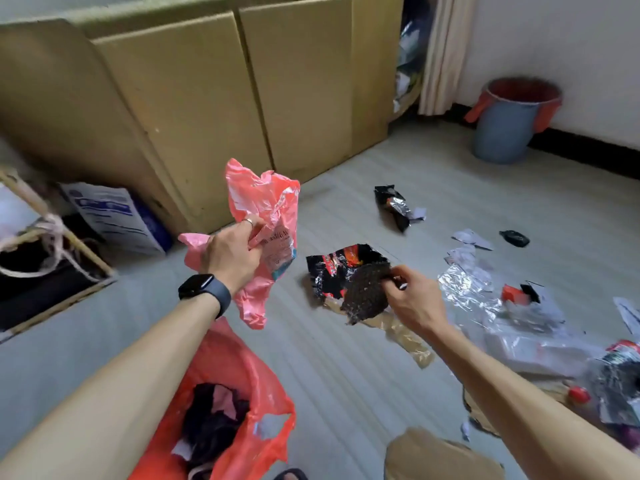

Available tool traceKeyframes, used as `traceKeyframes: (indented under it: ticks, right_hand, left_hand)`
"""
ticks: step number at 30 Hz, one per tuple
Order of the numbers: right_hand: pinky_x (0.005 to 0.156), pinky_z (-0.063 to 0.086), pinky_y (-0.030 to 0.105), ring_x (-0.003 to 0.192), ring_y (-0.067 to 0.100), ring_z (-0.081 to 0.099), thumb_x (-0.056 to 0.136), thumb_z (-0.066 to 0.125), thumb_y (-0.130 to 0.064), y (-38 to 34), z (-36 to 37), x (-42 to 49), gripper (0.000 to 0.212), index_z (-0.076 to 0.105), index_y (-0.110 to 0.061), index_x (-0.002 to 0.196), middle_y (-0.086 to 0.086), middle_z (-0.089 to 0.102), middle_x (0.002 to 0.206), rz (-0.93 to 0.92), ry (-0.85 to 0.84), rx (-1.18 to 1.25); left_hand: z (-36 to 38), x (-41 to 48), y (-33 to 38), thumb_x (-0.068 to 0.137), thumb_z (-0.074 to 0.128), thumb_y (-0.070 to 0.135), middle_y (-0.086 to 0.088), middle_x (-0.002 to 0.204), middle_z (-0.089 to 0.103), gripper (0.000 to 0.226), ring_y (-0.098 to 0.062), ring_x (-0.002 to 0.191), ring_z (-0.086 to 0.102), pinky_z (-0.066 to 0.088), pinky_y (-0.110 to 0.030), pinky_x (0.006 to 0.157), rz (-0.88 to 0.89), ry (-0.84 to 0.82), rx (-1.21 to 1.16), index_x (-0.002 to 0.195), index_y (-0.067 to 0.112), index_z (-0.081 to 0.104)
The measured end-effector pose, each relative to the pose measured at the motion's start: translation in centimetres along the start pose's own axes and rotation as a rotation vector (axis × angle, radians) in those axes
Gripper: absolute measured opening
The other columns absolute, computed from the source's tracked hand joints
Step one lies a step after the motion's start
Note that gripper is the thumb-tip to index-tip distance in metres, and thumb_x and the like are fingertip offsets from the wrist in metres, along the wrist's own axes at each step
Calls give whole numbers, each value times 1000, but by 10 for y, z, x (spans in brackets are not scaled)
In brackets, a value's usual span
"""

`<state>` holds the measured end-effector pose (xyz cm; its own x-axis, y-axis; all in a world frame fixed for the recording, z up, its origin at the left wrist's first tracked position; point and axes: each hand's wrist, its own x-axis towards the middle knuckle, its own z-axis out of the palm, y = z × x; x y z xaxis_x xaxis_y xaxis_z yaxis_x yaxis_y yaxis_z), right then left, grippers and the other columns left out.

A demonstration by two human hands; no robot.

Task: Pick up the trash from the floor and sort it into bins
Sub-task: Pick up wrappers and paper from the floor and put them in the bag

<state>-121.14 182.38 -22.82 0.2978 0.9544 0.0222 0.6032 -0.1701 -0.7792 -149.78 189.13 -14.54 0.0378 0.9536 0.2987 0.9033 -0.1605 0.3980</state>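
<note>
Hands: the left hand [232,258] is gripping a crumpled pink bag [263,209] raised at centre; the right hand [412,299] is pinching a black wrapper [363,292] by its edge, low over the floor [346,393]. So thin a pinch is probably risking a slip short of the near red-lined bin [235,358].

I record cardboard boxes [207,98] along the floor's [346,358] far left side and a bucket [509,129] at the far right by the wall [554,46]. Loose wrappers [398,206] lie mid-floor and rightward. An open bag [235,368] sits at the near edge, a basket [52,271] at left.
</note>
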Motion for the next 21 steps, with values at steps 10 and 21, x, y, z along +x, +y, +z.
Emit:
traceKeyframes:
  ticks: [10,21]
  right_hand:
    - [81,46,34,104,30,64,86,60,-20,-127,130,-136,25,68,-18,109,8,73,107,-233,-479,-77]
    - [90,55,35,108,17,65,84,69,-57,-142,-29,-94,69,46,-27,141,5,61,132,-253,-237,59]
  left_hand:
    - [-134,-61,-90,88,68,26,-7,104,73,31,-32,97,66,48,-31,76,-126,165,6,119,28,64]
    - [-88,-75,19,81,70,21,2,79,63,83,-29,82,64,53,-34,74,12,-120,-308,141,58,26]
